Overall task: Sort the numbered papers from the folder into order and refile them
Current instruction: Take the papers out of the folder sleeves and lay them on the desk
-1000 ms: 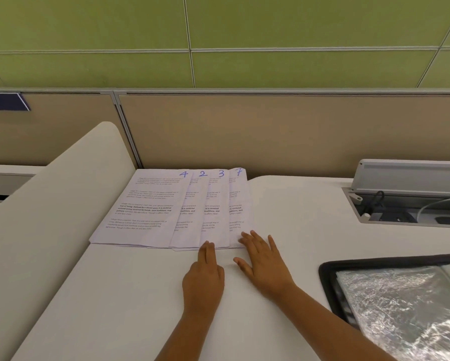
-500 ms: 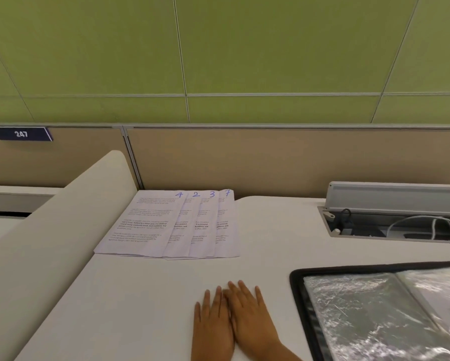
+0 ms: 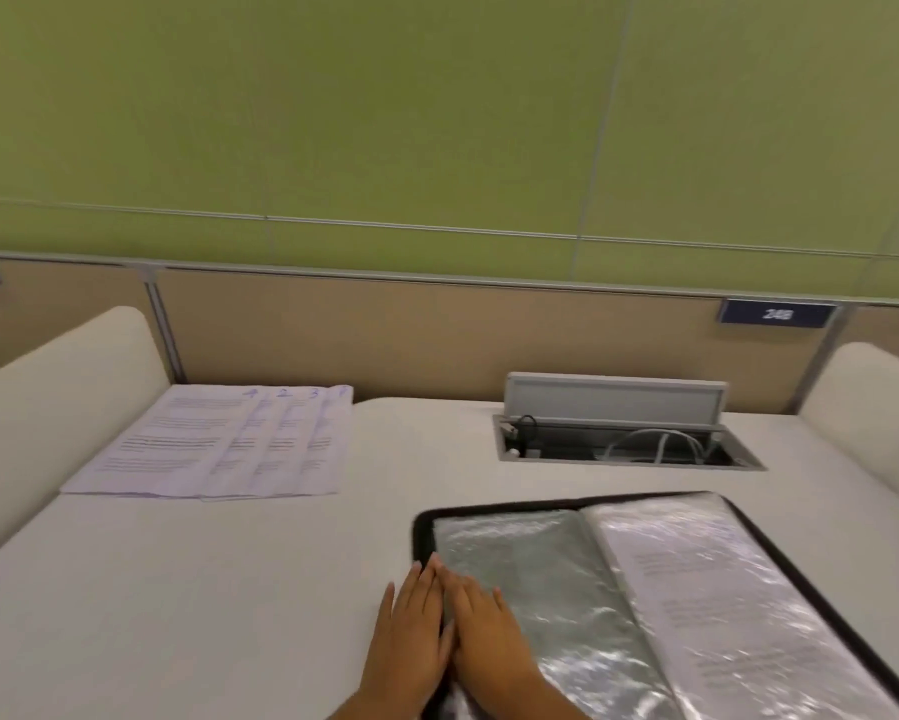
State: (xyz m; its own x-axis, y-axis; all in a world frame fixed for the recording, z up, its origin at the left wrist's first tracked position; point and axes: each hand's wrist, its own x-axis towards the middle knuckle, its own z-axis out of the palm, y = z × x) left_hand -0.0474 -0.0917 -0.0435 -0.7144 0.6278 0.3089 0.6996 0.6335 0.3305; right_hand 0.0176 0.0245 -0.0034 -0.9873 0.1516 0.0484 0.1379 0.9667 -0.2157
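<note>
Several printed papers (image 3: 213, 446) lie fanned out at the far left of the desk, with blue handwritten numbers 4, 2, 3 and 7 along their top edges. An open black folder (image 3: 821, 574) with clear plastic sleeves lies at the near right; a printed sheet shows inside its right sleeve. My left hand (image 3: 408, 636) lies flat, fingers straight, at the folder's left edge. My right hand (image 3: 489, 634) rests flat beside it on the left sleeve. Both hands hold nothing and are far from the papers.
A cable box (image 3: 624, 439) with its lid raised and white cables inside is sunk into the desk (image 3: 187, 589) behind the folder. Rounded cream dividers (image 3: 57, 402) flank the desk left and right. A tan partition (image 3: 437, 335) closes the back.
Both hands have drawn back from the papers' near edge and moved right onto the folder's left side. The view has swung right, showing more of the folder.
</note>
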